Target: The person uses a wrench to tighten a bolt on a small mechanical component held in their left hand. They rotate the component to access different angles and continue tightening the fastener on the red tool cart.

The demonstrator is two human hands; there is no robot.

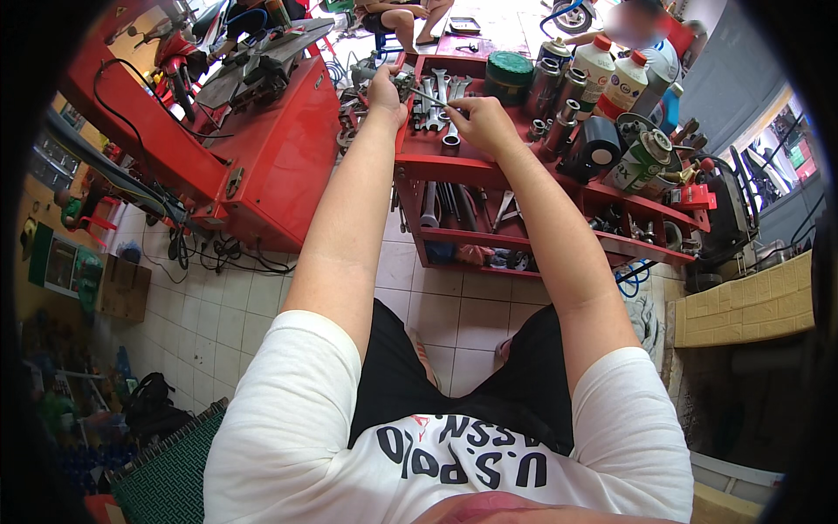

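Note:
Both my arms reach forward over a red tool cart (476, 168). My left hand (386, 96) is closed at the cart's left edge, around a small greyish metal part (403, 80) whose kind I cannot make out. My right hand (484, 122) pinches a thin metal rod (429, 97). The rod's far end points left and meets or nearly meets the part by my left hand. Beneath and beyond the rod, several open-end and combination wrenches (442, 87) lie side by side on the top tray.
Right of the wrenches stand a green tub (508, 77), steel sockets (545, 83), red-capped bottles (594, 68) and a green-white can (644, 159). Lower trays hold more tools (454, 205). A red machine (271, 166) stands left, cables (236, 258) on the tiles. Other people are beyond.

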